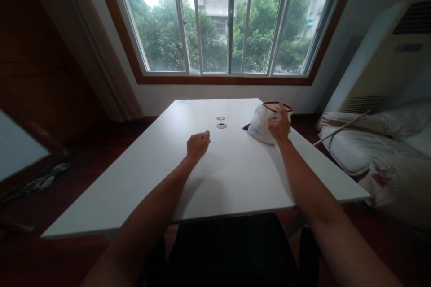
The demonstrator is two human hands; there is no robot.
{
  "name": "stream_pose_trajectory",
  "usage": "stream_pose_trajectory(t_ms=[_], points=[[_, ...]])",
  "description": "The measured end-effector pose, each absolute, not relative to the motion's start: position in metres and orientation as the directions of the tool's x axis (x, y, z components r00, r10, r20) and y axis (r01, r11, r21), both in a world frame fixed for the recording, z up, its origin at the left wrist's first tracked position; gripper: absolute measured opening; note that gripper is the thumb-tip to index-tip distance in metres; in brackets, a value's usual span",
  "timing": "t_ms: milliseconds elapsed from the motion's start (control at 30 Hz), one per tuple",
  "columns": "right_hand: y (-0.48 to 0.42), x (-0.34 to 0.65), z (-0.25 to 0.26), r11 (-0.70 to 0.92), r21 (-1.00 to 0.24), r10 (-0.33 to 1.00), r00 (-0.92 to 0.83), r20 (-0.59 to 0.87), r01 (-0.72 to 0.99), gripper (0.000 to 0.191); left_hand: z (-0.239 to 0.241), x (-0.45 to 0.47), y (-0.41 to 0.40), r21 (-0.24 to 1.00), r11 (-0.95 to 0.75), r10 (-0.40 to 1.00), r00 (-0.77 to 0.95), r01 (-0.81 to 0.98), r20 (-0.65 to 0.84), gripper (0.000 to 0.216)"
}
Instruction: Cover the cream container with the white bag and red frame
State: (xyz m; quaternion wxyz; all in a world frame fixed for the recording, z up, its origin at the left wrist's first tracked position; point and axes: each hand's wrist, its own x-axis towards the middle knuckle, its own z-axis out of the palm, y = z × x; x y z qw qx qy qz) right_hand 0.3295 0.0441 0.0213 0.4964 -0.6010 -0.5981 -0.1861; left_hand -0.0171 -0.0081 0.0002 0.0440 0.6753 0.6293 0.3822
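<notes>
On the right of the white table [235,166] is a pale, translucent plastic bag [261,128], spread around a container-like shape. Its top has a reddish-brown ring-shaped rim [266,105]. My right hand [280,124] is at the near right side of this bagged container, fingers bent around its upper edge by the rim; part of the grip is hidden. Over the middle of the table my left hand [198,145] is closed in a fist, and whatever it may hold is hidden. A small purple piece [246,127] pokes out left of the bag.
Two small round discs or rings [221,126] lie at the table's middle. A black chair seat [229,251] is under the near edge. White sacks with a stick [340,130] are at the right, below a tall beige unit [380,63]. A window [229,78] is behind.
</notes>
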Motion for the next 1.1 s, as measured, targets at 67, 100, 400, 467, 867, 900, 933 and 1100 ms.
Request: stream_pose_trajectory(t_ms=[67,100,400,467,867,900,933,1100], points=[[0.046,0.349,0.018,0.138,-0.355,0.573,0.217,0.790,0.925,0.060,0.003,-0.014,-0.013,0.542,-0.235,0.842,-0.110,0.807,0.528,0.057],[0.047,0.354,0.015,0.112,-0.348,0.597,0.217,0.772,0.931,0.062,0.004,-0.013,-0.015,0.532,-0.253,0.812,-0.122,0.808,0.570,0.055],[0.052,0.357,0.011,0.073,-0.321,0.617,0.210,0.758,0.944,0.055,0.000,-0.016,-0.018,0.454,-0.397,0.611,-0.139,0.798,0.779,0.047],[0.049,0.358,0.013,0.055,-0.320,0.612,0.221,0.760,0.946,0.054,-0.001,-0.016,-0.017,0.457,-0.429,0.625,-0.109,0.779,0.773,0.046],[0.034,0.360,0.034,0.027,-0.346,0.534,0.279,0.798,0.938,0.032,0.002,-0.012,-0.021,0.443,-0.462,0.675,-0.020,0.768,0.738,0.040],[0.031,0.357,0.036,0.047,-0.342,0.507,0.273,0.818,0.939,0.030,0.002,-0.010,-0.020,0.441,-0.464,0.674,-0.016,0.768,0.738,0.035],[0.028,0.353,0.039,0.075,-0.337,0.484,0.261,0.835,0.938,0.029,0.001,-0.009,-0.020,0.437,-0.467,0.673,-0.011,0.769,0.739,0.032],[0.013,0.317,0.045,0.398,-0.323,0.424,0.141,0.895,0.859,0.023,-0.007,-0.003,-0.014,0.380,-0.392,0.724,0.026,0.838,0.689,0.082]])
